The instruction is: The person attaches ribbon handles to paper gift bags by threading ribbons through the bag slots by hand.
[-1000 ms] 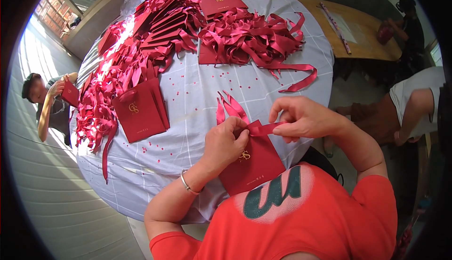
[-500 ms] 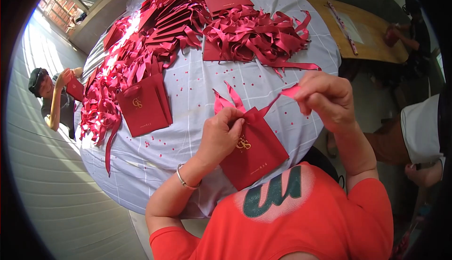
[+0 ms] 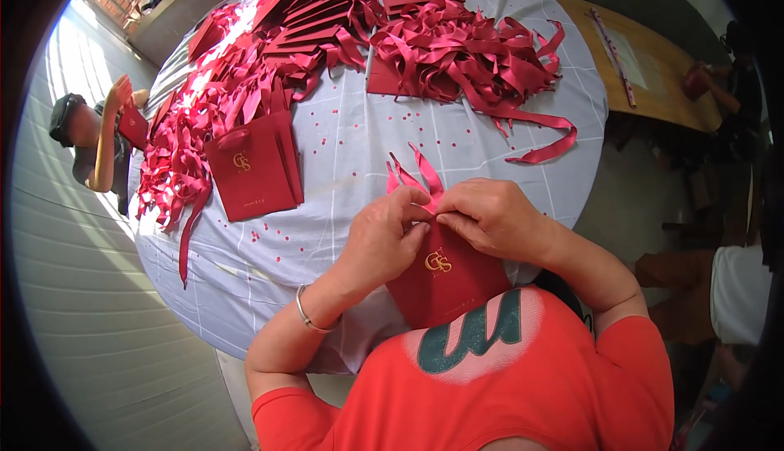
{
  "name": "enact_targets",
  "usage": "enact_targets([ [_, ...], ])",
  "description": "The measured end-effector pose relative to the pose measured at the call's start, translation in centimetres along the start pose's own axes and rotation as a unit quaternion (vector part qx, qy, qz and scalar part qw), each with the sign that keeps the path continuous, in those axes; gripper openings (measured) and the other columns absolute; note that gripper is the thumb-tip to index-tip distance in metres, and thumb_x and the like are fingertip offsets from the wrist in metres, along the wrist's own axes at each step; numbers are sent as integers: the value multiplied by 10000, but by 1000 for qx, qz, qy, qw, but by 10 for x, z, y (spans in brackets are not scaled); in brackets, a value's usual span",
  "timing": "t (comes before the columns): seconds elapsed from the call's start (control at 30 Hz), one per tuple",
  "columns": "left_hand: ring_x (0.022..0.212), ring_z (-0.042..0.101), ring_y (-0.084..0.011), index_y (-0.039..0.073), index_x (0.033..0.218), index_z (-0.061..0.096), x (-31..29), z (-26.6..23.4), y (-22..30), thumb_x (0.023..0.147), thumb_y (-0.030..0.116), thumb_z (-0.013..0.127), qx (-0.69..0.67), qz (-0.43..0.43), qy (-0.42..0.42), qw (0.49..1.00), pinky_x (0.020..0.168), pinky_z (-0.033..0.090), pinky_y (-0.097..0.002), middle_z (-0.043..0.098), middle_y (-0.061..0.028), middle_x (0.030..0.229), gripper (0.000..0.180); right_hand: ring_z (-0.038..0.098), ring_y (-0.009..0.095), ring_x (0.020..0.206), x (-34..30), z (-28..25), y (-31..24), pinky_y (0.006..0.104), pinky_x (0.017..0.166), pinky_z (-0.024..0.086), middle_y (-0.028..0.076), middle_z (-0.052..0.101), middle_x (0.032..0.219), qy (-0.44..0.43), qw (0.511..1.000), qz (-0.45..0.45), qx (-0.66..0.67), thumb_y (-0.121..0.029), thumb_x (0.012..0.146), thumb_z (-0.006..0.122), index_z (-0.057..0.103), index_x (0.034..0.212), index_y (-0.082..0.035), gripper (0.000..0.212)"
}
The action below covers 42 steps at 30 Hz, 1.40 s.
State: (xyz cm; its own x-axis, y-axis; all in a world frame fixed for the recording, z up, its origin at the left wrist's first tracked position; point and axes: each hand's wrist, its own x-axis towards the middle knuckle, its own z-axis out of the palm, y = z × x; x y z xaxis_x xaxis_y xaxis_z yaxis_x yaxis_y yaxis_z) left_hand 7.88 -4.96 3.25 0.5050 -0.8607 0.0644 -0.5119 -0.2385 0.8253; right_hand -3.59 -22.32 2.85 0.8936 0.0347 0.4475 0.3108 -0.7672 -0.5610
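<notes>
A dark red paper gift bag [image 3: 445, 284] with gold lettering lies at the table's near edge, against my shirt. My left hand [image 3: 388, 235] pinches the ribbon at the bag's top edge. Right beside it my right hand [image 3: 488, 218] is closed on the same ribbon, fingertips almost meeting the left ones. Pink-red ribbon ends [image 3: 418, 175] stick up beyond the fingers, away from me. The exact spot where the ribbon meets the bag is hidden under my fingertips.
Finished-looking red bags [image 3: 255, 175] stand at the left beside a long heap of ribboned bags [image 3: 245, 67]. Loose ribbons [image 3: 474, 55] pile up at the far side. Red paper dots litter the cloth [image 3: 327, 182]. One co-worker [image 3: 90, 141] sits left; others are at the right.
My right hand has come down and left from the bag's right side to meet my left hand at its top edge. The ribbon it had pulled out is no longer stretched.
</notes>
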Motion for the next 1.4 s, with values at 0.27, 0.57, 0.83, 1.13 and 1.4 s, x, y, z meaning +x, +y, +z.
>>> enact_targets([
  [0.27, 733, 669, -118, -43, 1045, 639, 7, -41, -24, 876, -40, 608, -224, -71, -192, 953, 632, 528, -243, 705, -81, 876, 172, 637, 312, 713, -3, -7, 2, 384, 623, 508, 126, 645, 784, -7, 997, 51, 61, -78, 804, 714, 669, 887, -31, 105],
  [0.57, 518, 607, -68, -37, 1201, 611, 13, -63, -25, 901, -71, 564, -337, -193, -305, 870, 445, 451, -174, 720, -121, 1063, 305, 627, 287, 671, 1, -7, -5, 360, 610, 502, 125, 640, 769, -7, 993, 87, 77, -50, 818, 716, 663, 878, -22, 85],
  [0.83, 512, 611, -89, -41, 1120, 620, 14, -61, -30, 935, -9, 567, -257, -206, -321, 888, 453, 463, -211, 688, -55, 834, 195, 648, 274, 705, -7, -7, -6, 341, 631, 512, 125, 671, 807, 6, 994, 67, 82, -4, 801, 724, 674, 895, -17, 108],
  [1.13, 518, 614, -83, -7, 1004, 641, 15, -58, -40, 965, 79, 545, -201, -180, -373, 888, 478, 454, -216, 622, -13, 697, 134, 668, 261, 727, 7, 0, -27, 330, 636, 537, 99, 674, 804, 43, 999, -4, 23, -2, 746, 761, 692, 891, -36, 164],
  [1.4, 519, 631, -122, 4, 905, 647, 14, -57, -39, 914, 83, 561, -197, -181, -356, 895, 478, 463, -252, 610, -30, 679, 117, 660, 236, 655, 12, 27, -34, 312, 566, 527, 88, 664, 782, -29, 998, -52, 31, 23, 685, 758, 690, 865, -33, 201],
])
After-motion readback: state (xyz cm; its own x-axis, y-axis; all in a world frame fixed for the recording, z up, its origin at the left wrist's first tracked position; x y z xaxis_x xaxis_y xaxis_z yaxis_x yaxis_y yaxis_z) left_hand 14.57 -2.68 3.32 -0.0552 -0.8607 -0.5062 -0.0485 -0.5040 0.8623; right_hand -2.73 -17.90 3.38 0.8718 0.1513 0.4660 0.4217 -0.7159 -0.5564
